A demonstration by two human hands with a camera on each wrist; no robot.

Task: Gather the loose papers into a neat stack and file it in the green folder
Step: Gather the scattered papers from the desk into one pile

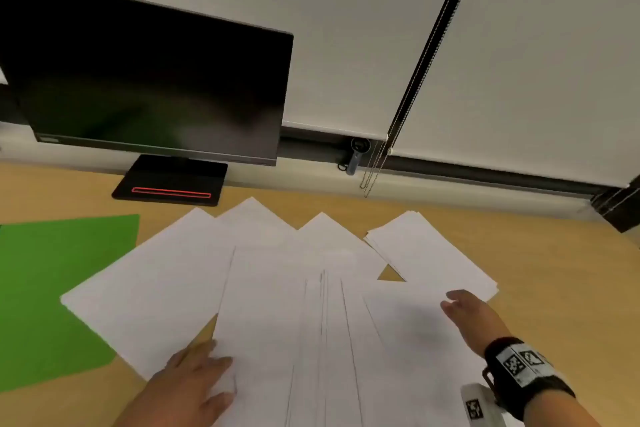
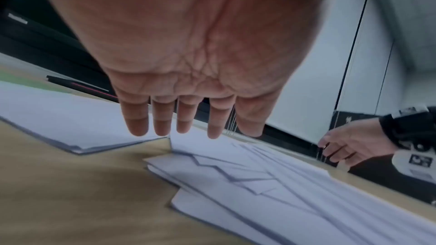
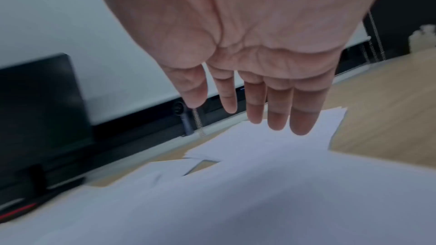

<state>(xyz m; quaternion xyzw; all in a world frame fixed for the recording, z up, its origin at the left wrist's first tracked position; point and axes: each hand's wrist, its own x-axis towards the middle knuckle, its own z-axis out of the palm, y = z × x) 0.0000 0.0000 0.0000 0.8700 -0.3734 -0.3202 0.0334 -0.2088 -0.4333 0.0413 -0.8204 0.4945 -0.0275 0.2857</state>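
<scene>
Several white papers (image 1: 284,291) lie fanned out and overlapping across the wooden desk (image 1: 540,274). The green folder (image 1: 52,291) lies flat at the left, its right edge under the leftmost sheet. My left hand (image 1: 194,378) hovers, fingers straight, over the near left edge of the papers (image 2: 235,170); in the left wrist view the left hand (image 2: 188,131) holds nothing. My right hand (image 1: 464,312) is flat with fingers extended above the right side of the spread, near a small separate pile (image 1: 429,250). The right wrist view shows the right hand (image 3: 247,116) open above the papers (image 3: 235,193).
A black monitor (image 1: 149,87) on a black stand (image 1: 169,184) stands at the back left. White roller blinds (image 1: 485,45) with bead chains (image 1: 374,166) hang behind the desk. Bare wood shows at the right and the near left.
</scene>
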